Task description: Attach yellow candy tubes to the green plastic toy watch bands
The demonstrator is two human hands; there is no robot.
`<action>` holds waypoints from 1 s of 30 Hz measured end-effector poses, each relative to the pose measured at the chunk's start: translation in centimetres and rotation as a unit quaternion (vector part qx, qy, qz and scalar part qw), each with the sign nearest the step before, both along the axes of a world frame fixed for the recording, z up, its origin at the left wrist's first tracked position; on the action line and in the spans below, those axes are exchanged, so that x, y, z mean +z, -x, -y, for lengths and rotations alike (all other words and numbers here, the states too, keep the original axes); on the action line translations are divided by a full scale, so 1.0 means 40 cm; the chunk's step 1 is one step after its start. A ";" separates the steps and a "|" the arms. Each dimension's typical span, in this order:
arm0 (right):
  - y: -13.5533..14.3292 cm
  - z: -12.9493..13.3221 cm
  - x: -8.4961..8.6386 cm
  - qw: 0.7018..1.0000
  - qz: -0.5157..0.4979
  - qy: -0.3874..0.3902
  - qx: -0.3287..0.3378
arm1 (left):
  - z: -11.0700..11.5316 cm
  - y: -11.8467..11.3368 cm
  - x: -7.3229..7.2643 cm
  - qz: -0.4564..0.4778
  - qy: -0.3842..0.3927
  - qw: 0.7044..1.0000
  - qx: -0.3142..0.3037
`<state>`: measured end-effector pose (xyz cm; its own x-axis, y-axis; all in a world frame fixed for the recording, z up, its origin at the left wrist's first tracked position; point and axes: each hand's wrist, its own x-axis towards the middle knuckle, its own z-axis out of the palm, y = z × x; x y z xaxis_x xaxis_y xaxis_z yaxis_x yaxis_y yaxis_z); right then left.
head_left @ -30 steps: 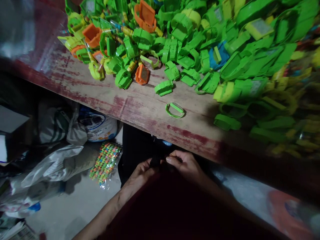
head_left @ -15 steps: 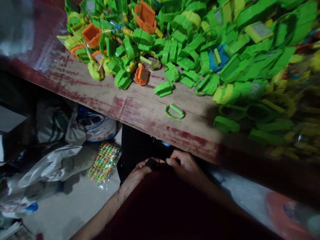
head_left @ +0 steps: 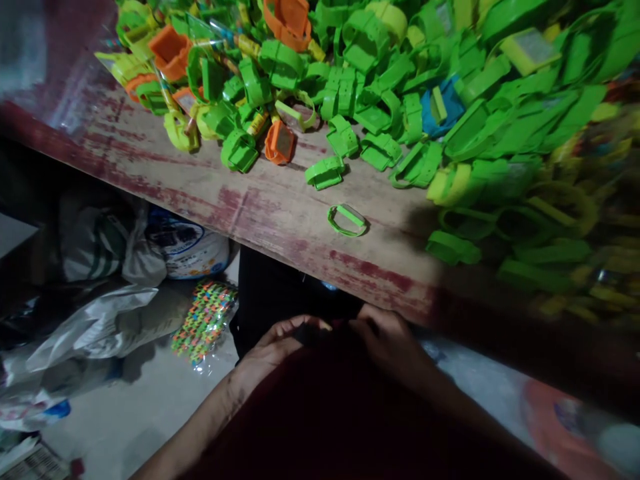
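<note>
Down at my waist, below the table edge, my left hand (head_left: 280, 340) has its thumb and fingers closed around something dark that I cannot make out against the clothing. Beside it my right hand (head_left: 387, 337) is curled in, its fingertips pressed to the dark red shirt (head_left: 340, 413); whatever they grip is hidden. Nearest to both hands on the table lies a thin green toy watch (head_left: 347, 220), on its side with the band looped. Behind it sits another green toy watch (head_left: 325, 173), and an orange toy watch (head_left: 280, 143) is further left.
A heap of mostly green toy watches (head_left: 365, 43) covers the back and right of the worn wooden table (head_left: 280, 213). On the floor at left are plastic bags (head_left: 100, 327) and a clear pack of colourful pieces (head_left: 205, 320). Something reddish (head_left: 555, 420) stands lower right.
My right hand has moved slightly right, away from the left hand, and its fingers curl in more. My left hand stays at the waist. The view has shifted a little; the toy watches lie as before.
</note>
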<state>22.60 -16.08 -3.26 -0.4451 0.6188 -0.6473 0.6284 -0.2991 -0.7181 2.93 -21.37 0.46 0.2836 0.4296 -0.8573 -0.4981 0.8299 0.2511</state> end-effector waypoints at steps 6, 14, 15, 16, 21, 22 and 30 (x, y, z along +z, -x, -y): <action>0.018 0.017 -0.020 0.997 0.047 -0.046 -0.034 | 0.012 0.021 -0.008 0.038 -0.032 0.999 -0.013; 0.017 -0.004 -0.010 0.999 0.037 0.001 0.009 | -0.031 0.019 -0.001 -0.010 -0.067 0.994 -0.090; 0.020 -0.004 -0.010 1.000 0.031 0.003 0.004 | -0.035 0.013 -0.001 -0.014 -0.050 0.994 -0.093; 0.023 -0.004 -0.011 1.000 0.025 0.005 -0.002 | -0.037 0.008 -0.002 -0.012 -0.031 0.995 -0.095; 0.016 0.005 -0.013 0.999 0.025 -0.018 -0.028 | -0.031 -0.007 -0.030 -0.027 0.014 0.994 -0.109; 0.009 0.006 -0.011 0.999 0.031 -0.017 -0.030 | -0.028 -0.006 -0.037 -0.031 0.016 0.993 -0.113; -0.002 -0.002 0.016 0.995 0.045 0.052 -0.068 | -0.023 0.001 -0.054 -0.037 -0.003 0.986 -0.161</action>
